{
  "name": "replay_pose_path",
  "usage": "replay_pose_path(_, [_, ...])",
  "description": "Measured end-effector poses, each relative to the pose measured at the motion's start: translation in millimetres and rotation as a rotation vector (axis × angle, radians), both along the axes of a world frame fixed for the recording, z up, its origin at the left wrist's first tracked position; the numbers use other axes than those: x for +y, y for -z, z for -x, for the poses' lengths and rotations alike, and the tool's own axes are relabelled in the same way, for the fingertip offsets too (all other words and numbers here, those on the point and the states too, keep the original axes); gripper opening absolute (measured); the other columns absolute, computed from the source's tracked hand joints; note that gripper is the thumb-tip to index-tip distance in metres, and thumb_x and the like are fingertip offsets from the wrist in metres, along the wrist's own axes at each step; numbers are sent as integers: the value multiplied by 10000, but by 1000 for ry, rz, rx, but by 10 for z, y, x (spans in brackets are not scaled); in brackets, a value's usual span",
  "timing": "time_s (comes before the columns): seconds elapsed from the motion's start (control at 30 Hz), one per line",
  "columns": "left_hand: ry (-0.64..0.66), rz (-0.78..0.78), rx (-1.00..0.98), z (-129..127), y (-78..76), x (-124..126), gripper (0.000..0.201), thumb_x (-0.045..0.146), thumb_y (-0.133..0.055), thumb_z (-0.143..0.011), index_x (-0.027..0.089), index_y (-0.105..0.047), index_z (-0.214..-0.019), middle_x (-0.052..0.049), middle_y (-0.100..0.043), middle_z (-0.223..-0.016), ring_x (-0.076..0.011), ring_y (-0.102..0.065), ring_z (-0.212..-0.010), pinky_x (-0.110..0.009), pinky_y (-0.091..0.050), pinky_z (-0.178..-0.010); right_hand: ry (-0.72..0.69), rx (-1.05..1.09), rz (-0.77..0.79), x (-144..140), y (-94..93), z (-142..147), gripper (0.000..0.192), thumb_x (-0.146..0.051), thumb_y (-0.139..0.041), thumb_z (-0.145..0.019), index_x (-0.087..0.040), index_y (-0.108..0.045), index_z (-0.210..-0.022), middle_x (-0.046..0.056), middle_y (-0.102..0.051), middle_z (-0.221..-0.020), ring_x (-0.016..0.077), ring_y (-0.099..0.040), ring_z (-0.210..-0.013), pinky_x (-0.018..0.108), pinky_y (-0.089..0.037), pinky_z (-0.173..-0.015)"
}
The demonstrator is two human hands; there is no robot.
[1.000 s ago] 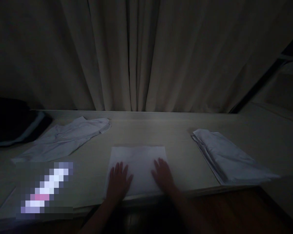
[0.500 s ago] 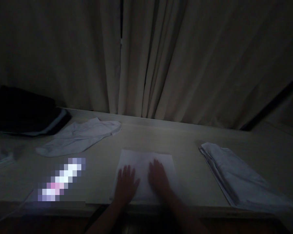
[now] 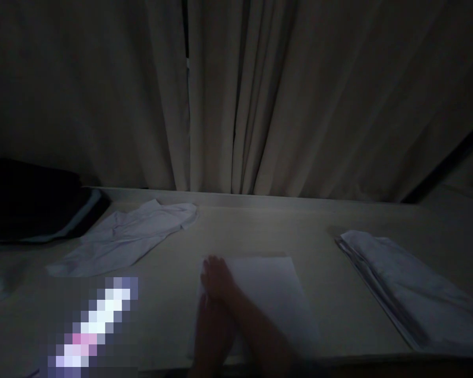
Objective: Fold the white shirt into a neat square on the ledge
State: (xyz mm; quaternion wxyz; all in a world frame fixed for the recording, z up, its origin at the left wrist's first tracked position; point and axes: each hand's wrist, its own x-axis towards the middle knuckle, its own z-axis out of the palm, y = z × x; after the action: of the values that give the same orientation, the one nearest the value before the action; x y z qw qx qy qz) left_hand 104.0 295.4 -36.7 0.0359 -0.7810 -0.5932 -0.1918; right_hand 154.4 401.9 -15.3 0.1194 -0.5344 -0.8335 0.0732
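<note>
A flat white square sheet [image 3: 268, 289] lies near the table's front edge; in the dim light I cannot tell whether it is paper or folded cloth. My right hand [image 3: 217, 277] rests on its upper left part, fingers pointing away from me and laid flat, nothing visible in them. That forearm slants across the sheet from the lower right. Just nearer to me, my left hand [image 3: 213, 320] is at the sheet's left side, partly covered by my right hand and wrist. Most of its fingers are hidden and blurred.
On the right lies a folded pile of white cloth [image 3: 410, 289]. A crumpled white cloth [image 3: 130, 236] is at the left, beside a dark stack [image 3: 31, 202]. A bright pixelated object [image 3: 98, 320] sits front left. Curtains [image 3: 236, 94] hang behind the table [image 3: 260, 226].
My right hand has moved left across the sheet to its left side, now overlapping my left hand. Before, both hands lay apart and flat on the sheet. The view has shifted slightly.
</note>
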Motion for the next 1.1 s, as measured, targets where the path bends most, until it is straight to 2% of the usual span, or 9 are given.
replay_pose_path(0.1, [7, 16, -7, -3, 72, -33, 546, 313, -405, -832, 238, -429, -1373, -80, -467, -1423, -311, -325, -1356, -522, -250, -1120, -8, 32, 60, 26, 11, -19, 473, -350, -357, -931, -133, -440, -1343, 145, -410, -1450, 247, -331, -1363, 462, -262, -1117])
replay_pose_path(0.2, [27, 40, -12, 24, 142, 16, 492, 282, -373, -853, 222, -480, -1330, -108, -545, -1338, -296, -426, -1275, -519, -316, -1064, -23, 51, 104, 32, -62, -98, 472, -335, -350, -936, -135, -429, -1356, 143, -410, -1451, 220, -357, -1350, 418, -300, -1104])
replay_pose_path(0.33, [-3, 134, 38, 141, 227, 378, 407, 264, -371, -856, 189, -607, -1179, -142, -642, -1161, -287, -568, -1077, -491, -426, -922, 88, 114, -23, -77, -114, -360, 502, -285, -319, -937, -128, -350, -1412, 134, -348, -1487, 218, -296, -1383, 414, -276, -1129])
replay_pose_path(0.4, [-28, 86, 107, 198, 259, 624, 422, 235, -377, -845, 164, -594, -1200, -169, -592, -1253, -320, -518, -1170, -522, -380, -972, 142, 106, -90, -164, -104, -517, 494, -270, -304, -934, -124, -377, -1399, 140, -365, -1477, 232, -293, -1384, 436, -255, -1139])
replay_pose_path(0.5, [-23, -77, 182, 219, 293, 929, 487, 242, -400, -834, 153, -512, -1299, -184, -449, -1413, -367, -353, -1329, -584, -209, -1083, 201, 39, -81, -231, -84, -703, 475, -296, -310, -933, -140, -443, -1362, 153, -403, -1453, 265, -314, -1372, 476, -229, -1139])
replay_pose_path(0.6, [-30, -86, 204, 183, 326, 1096, 511, 320, -406, -840, 167, -490, -1321, -198, -436, -1420, -388, -362, -1320, -615, -201, -1070, 248, -23, -35, -179, -54, -818, 487, -355, -324, -934, -168, -437, -1369, 158, -393, -1458, 299, -304, -1374, 516, -205, -1132])
replay_pose_path(0.77, [-26, -114, 208, 160, 387, 1121, 542, 441, -343, -883, 182, -461, -1345, -193, -437, -1420, -387, -369, -1317, -606, -236, -1059, 252, -53, -24, -40, 88, -915, 538, -444, -259, -947, -192, -377, -1407, 154, -315, -1500, 292, -243, -1399, 511, -190, -1134])
replay_pose_path(0.9, [-19, -96, 211, 167, 364, 1078, 578, 482, -304, -899, 173, -418, -1373, -190, -414, -1439, -365, -354, -1335, -579, -218, -1089, 261, -43, -15, -13, 180, -917, 530, -416, -259, -950, -191, -346, -1422, 152, -310, -1502, 287, -245, -1400, 509, -186, -1135])
replay_pose_path(1.1, [-33, -52, 192, 144, 291, 1067, 596, 493, -279, -896, 163, -418, -1373, -194, -402, -1447, -363, -335, -1346, -586, -201, -1092, 264, -2, -13, -64, 115, -1003, 571, -453, -293, -938, -177, -313, -1438, 170, -268, -1516, 308, -204, -1410, 498, -187, -1134])
